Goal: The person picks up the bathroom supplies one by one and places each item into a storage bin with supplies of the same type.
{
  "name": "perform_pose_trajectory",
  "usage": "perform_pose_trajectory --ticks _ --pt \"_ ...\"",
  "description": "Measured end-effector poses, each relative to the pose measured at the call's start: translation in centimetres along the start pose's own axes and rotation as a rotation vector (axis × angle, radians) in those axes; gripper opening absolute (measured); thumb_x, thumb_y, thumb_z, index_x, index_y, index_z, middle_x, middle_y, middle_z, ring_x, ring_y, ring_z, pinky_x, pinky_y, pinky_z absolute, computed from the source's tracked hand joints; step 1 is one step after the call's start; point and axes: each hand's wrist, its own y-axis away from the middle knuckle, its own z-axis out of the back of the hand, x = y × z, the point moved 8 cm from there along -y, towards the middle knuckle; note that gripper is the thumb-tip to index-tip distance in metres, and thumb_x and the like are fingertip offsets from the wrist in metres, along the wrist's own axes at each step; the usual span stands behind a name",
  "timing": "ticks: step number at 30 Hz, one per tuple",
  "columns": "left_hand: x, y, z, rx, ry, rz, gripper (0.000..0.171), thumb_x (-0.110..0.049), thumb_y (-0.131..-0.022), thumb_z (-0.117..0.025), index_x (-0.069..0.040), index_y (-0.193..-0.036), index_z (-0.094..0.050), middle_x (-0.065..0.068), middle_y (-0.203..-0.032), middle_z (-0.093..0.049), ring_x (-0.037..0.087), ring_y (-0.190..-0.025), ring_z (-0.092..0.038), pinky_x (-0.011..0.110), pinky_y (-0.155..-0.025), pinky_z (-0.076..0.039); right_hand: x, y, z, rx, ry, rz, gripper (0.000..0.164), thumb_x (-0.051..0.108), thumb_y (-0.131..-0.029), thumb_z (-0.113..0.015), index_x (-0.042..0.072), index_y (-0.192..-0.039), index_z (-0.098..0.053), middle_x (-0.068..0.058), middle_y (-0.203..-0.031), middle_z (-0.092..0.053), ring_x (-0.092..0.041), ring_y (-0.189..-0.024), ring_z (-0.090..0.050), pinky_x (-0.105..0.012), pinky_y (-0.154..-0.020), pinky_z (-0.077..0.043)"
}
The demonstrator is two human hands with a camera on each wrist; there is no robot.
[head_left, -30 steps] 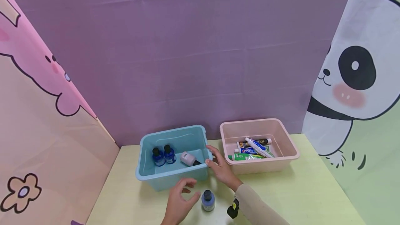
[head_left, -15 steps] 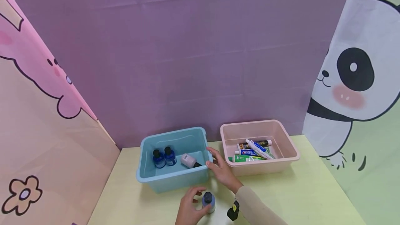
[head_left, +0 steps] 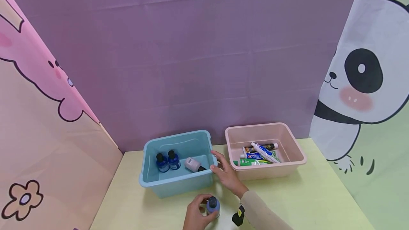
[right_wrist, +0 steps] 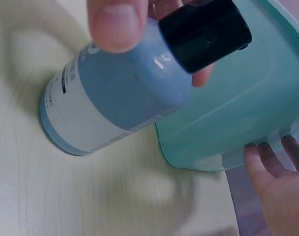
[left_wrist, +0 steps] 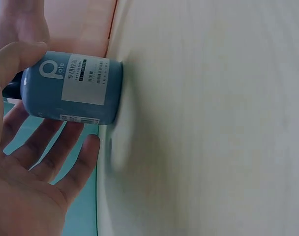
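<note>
A small blue bottle with a black cap (head_left: 213, 206) stands upright on the table in front of the blue plastic bin (head_left: 180, 185). My left hand (head_left: 196, 213) holds that bottle, thumb on the near side and fingers behind; its white label (left_wrist: 85, 78) shows in the left wrist view. The right hand (head_left: 228, 177) grips the bin's right rim near the front corner, with fingers against the bin's side in the right wrist view. Inside the bin are two dark blue bottles (head_left: 168, 159) standing and a pale bottle (head_left: 193, 164) lying on its side.
Right of the blue bin stands a pink bin (head_left: 265, 169) with several toothpaste tubes (head_left: 260, 153). The light wooden table (head_left: 319, 198) meets a purple backdrop (head_left: 198, 63) behind both bins. Decorated panels rise at left and right.
My left hand has moved right to the bottle in front of the blue bin and closed round it. The right hand stays on the bin's rim.
</note>
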Motion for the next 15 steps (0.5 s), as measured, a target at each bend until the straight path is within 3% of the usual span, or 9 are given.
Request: perform_pose_trajectory --ticks 3,10,15 --pt "0.3 0.0 -0.2 0.005 0.006 0.006 0.049 -0.027 -0.076 -0.090 -0.014 -0.118 -0.069 0.002 -0.110 -0.072 0.003 -0.093 -0.062 0.022 -0.074 -0.055 0.0 0.0 0.0 -0.002 -0.006 0.000 0.055 0.021 -0.106 -0.054 0.024 -0.158 -0.035 -0.025 -0.156 -0.038 -0.051 -0.136 -0.047 -0.045 -0.102 -0.049" --pt "1.4 -0.1 -0.7 0.039 0.003 0.103 0.050 -0.028 -0.077 -0.090 -0.015 -0.121 -0.068 0.001 -0.110 -0.072 0.007 -0.094 -0.063 0.022 -0.076 -0.054 -0.1 -0.1 0.0 0.000 -0.015 -0.005 0.054 0.016 -0.106 -0.053 0.025 -0.157 -0.035 -0.025 -0.157 -0.036 -0.051 -0.136 -0.046 -0.049 -0.103 -0.050" --pt "1.8 0.0 -0.9 0.037 0.007 0.118 0.052 -0.028 -0.077 -0.090 -0.015 -0.121 -0.067 0.001 -0.112 -0.072 0.010 -0.093 -0.064 0.023 -0.077 -0.053 -0.1 -0.1 0.0 -0.003 -0.014 0.000 0.054 0.017 -0.106 -0.053 0.026 -0.157 -0.036 -0.025 -0.157 -0.037 -0.051 -0.135 -0.047 -0.051 -0.103 -0.050"
